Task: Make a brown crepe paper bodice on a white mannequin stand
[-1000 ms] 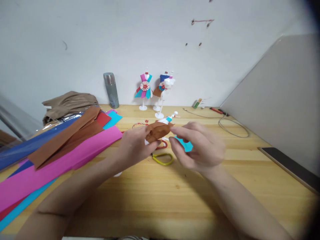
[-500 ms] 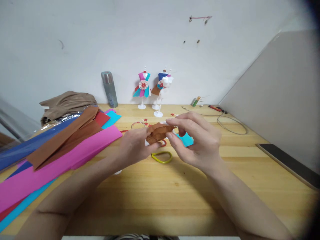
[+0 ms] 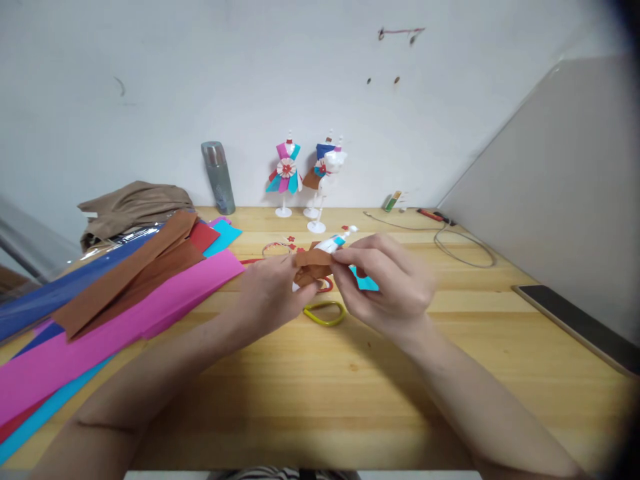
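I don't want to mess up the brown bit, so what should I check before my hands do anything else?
1. Left hand has a grip on the brown piece: ok.
2. Right hand is at the brown piece's edge, fingertips pinched there: ok.
3. Little white form by the brown piece is upright: not ok, it is tilted.
4. Lower end of that form is fixed firmly: cannot tell, the brown piece and hands hide it.
5. Yellow handle lies on the table, not in either hand: ok.
6. Blue piece is fully in view: not ok, the right hand covers part.
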`<state>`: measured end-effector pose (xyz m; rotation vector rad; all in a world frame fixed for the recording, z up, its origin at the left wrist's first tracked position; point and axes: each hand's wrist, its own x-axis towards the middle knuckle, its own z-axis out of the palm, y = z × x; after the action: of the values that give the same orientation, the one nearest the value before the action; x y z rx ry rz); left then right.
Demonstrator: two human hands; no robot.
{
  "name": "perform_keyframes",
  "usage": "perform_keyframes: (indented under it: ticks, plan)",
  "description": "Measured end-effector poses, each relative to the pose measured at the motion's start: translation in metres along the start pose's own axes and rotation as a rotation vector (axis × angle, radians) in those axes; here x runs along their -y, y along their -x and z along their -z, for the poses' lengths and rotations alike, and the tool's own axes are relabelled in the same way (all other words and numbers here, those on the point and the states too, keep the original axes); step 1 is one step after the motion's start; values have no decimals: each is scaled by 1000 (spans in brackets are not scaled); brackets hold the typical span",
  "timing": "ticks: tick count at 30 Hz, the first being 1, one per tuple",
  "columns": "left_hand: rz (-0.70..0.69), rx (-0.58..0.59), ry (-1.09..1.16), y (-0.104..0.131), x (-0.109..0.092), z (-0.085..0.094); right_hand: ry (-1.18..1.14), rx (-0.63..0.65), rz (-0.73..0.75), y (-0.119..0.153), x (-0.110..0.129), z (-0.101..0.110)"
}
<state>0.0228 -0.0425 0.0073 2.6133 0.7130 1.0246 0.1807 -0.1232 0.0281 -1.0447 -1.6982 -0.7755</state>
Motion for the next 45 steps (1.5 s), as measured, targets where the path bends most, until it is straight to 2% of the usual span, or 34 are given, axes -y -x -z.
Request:
perform_keyframes:
  ticks: [5,10,14,24,28,35,39,42,45]
  plan:
    - [-10,62,141,-2,2,0,-17,-7,88,0,-4,0]
    - [17,87,298,-6,6,0,-121,56,3,-6,-11,8]
    - [-8,120,325,-7,7,3,-149,119,-51,-7,-12,9]
    - [-58,103,275,-7,10,1,-251,208,-159,-10,-13,15]
    - [-2,117,329,-6,13,0,-301,247,-211,-11,-12,19]
    - [63,207,360,-10,13,5,-300,250,-210,-12,-12,20]
    - [75,247,461,-11,14,6,-336,252,-231,-13,-12,22]
    - [96,254,519,-11,14,6,-313,241,-212,-13,-12,23]
    - [140,294,485,-11,11,8,-264,226,-166,-14,-11,22]
